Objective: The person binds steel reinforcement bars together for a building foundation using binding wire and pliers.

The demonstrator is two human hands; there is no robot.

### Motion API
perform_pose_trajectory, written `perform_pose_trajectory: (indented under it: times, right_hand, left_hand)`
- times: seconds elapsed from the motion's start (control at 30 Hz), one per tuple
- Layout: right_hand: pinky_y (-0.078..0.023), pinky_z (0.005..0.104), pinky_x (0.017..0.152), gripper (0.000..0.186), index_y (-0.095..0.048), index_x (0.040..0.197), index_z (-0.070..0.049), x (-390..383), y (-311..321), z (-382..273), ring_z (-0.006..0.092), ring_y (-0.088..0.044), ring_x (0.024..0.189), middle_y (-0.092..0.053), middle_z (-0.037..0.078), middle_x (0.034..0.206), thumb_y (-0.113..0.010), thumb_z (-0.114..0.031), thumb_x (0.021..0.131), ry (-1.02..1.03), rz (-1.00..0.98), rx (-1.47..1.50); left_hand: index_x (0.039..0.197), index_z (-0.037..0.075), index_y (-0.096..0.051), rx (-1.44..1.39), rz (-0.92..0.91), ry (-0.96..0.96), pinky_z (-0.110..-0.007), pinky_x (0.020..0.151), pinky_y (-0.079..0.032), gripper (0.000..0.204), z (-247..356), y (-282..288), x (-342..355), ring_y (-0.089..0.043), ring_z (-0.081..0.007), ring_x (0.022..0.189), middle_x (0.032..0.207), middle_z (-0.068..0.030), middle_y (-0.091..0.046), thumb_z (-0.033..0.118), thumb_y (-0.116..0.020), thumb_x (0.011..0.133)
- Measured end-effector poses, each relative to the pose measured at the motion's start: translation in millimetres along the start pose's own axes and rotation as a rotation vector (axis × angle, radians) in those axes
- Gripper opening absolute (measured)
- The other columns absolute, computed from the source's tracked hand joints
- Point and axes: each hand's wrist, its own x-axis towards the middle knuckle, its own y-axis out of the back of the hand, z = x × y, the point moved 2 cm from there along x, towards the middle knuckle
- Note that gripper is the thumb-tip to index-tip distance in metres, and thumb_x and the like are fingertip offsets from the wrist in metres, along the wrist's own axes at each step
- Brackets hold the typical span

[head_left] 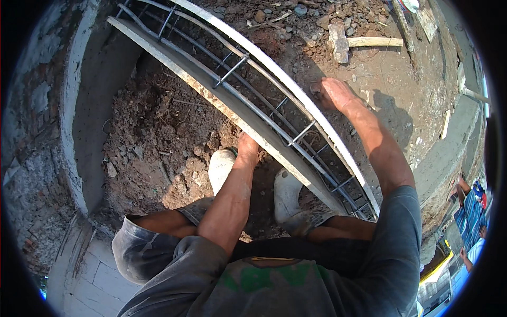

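A long formwork of two boards, the near board [222, 108] and the pale outer board [296, 87], runs diagonally across the middle. Between them lies a steel rebar cage [231, 72] of long bars with cross ties. My left hand [247, 146] is against the lower side of the near board; its fingers are hidden there. Just beyond the outer board, my right hand [334, 94] has its fingers curled over. Whatever it may hold is too small to tell. A sledgehammer [339, 45] with a pale wooden handle lies on the soil beyond that hand.
My boots [287, 193] stand in the dug soil [153, 127] beneath the near board. A rough concrete wall [87, 105] edges the trench at left. Stones and rubble [306, 24] lie at the top. People [469, 216] are at the far right.
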Motion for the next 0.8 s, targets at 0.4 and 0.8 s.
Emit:
perform_pose_trajectory:
  times: [0.4,0.8]
  right_hand:
    - [-0.051,0.0383,0.067,0.020,-0.067,0.091,-0.009,8.4,-22.2,-5.0,0.0338,-0.062,0.075,-0.067,0.014,0.086,-0.060,-0.006,0.073,-0.033,-0.155,0.310]
    - [-0.047,0.0414,0.089,0.021,-0.062,0.098,-0.003,-13.8,-29.7,27.2,0.0338,-0.057,0.105,-0.061,0.020,0.105,-0.048,-0.011,0.083,-0.380,-0.028,0.529]
  left_hand:
    - [0.105,-0.002,-0.062,0.055,0.137,0.015,-0.032,0.074,-0.048,0.044,-16.9,10.1,4.6,-0.061,-0.0207,0.086,0.098,-0.0098,-0.066,0.039,-0.055,0.089]
    - [0.103,0.011,-0.059,1.278,0.120,-0.321,-0.044,0.081,-0.048,0.026,2.1,-6.6,-40.0,-0.062,-0.0353,0.095,0.102,-0.0163,-0.064,0.021,-0.061,0.080]
